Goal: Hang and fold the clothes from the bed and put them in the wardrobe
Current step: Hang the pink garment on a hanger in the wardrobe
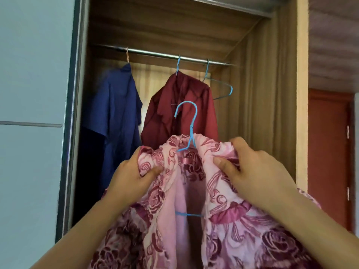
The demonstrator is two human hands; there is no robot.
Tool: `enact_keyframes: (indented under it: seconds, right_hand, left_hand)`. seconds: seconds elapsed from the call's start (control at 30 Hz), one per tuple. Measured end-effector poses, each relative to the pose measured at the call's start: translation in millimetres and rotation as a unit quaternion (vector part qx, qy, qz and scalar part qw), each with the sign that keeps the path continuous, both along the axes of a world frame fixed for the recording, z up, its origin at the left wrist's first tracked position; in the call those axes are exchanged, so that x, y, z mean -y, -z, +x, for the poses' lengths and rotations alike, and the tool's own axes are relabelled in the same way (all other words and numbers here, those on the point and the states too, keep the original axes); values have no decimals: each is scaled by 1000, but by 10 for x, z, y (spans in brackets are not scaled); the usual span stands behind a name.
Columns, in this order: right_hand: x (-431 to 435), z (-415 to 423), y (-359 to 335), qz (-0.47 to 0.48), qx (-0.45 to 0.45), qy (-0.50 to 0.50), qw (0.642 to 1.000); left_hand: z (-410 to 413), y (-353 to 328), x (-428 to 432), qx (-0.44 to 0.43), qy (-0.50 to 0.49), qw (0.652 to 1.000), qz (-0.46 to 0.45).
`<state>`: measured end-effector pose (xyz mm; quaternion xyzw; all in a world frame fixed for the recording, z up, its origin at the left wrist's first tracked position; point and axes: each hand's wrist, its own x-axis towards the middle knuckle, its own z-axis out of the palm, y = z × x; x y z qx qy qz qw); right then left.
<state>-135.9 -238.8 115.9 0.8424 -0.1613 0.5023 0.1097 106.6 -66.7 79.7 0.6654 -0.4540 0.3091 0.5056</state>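
A pink garment with a dark red rose pattern (239, 226) hangs on a blue wire hanger (191, 121), held up in front of the open wardrobe. My left hand (134, 177) grips the garment's left shoulder. My right hand (252, 167) grips its right shoulder. The hanger's hook sticks up free between my hands, below the metal rail (155, 53). The hanger's lower bar shows through the open front of the garment.
On the rail hang a blue shirt (116, 113) at the left, a dark red shirt (174, 105) in the middle and an empty blue hanger (223, 90) at the right. A pale sliding door (33, 113) stands left, a red door (328, 152) far right.
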Motion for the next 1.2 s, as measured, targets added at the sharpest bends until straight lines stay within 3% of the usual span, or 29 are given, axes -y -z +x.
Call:
enact_keyframes:
  seconds: [0.2, 0.33, 0.53, 0.7, 1.07, 1.2]
  right_hand:
    - [-61, -271, -221, 18, 20, 79, 997]
    - [16, -566, -274, 7, 23, 147, 989]
    - [128, -1097, -418, -14, 39, 249, 968]
    - [329, -1203, -544, -2, 25, 334, 942]
    - [518, -656, -1048, 1, -10, 360, 933]
    - [533, -403, -1384, -12, -23, 360, 932]
  left_hand:
    - [-230, -196, 381, 75, 27, 997, 22]
    - [-532, -252, 737, 84, 101, 990, 43]
    - [-955, -439, 1372, 61, 251, 965, 55]
    - [-1085, -451, 1959, -1, 389, 919, 66]
    - [-794, -855, 2728, -73, 392, 916, -36]
    - [-693, -1206, 2944, -81, 351, 932, -47]
